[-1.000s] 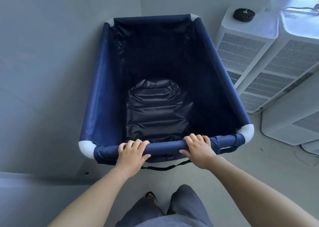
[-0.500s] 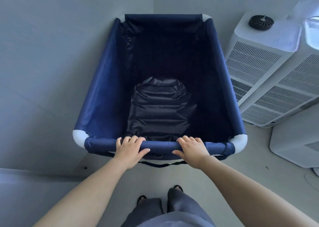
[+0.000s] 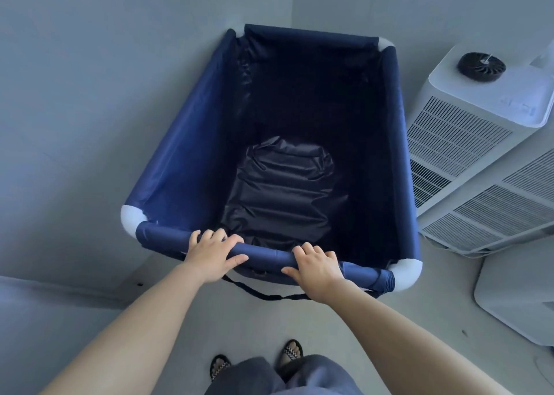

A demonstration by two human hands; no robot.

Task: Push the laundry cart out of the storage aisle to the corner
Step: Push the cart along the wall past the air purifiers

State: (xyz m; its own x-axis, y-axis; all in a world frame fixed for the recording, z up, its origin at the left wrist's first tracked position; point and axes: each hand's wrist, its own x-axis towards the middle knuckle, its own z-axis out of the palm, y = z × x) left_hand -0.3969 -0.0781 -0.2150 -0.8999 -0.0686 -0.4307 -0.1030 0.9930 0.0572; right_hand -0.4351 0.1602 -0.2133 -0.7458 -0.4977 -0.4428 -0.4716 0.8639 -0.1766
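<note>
The laundry cart (image 3: 186,142) is a dark blue fabric bin with white corner pieces, and nothing lies in it. Its far end sits in the corner where two grey walls meet, and its left side runs close along the left wall. My left hand (image 3: 214,255) and my right hand (image 3: 317,267) both grip the padded near rail (image 3: 269,256), fingers curled over the top and thumbs on the near side. A black strap (image 3: 263,296) hangs below the rail.
Two white slatted air units stand right of the cart, the nearer-to-wall unit (image 3: 461,124) with a black fan on top, the second unit (image 3: 503,208) beside it. A third white unit (image 3: 518,298) sits at the right edge. Grey floor (image 3: 269,328) lies around my feet.
The cart has rolled farther from me into the corner and turned slightly, its near rail now slanting down to the right. Both hands kept their grip on the rail.
</note>
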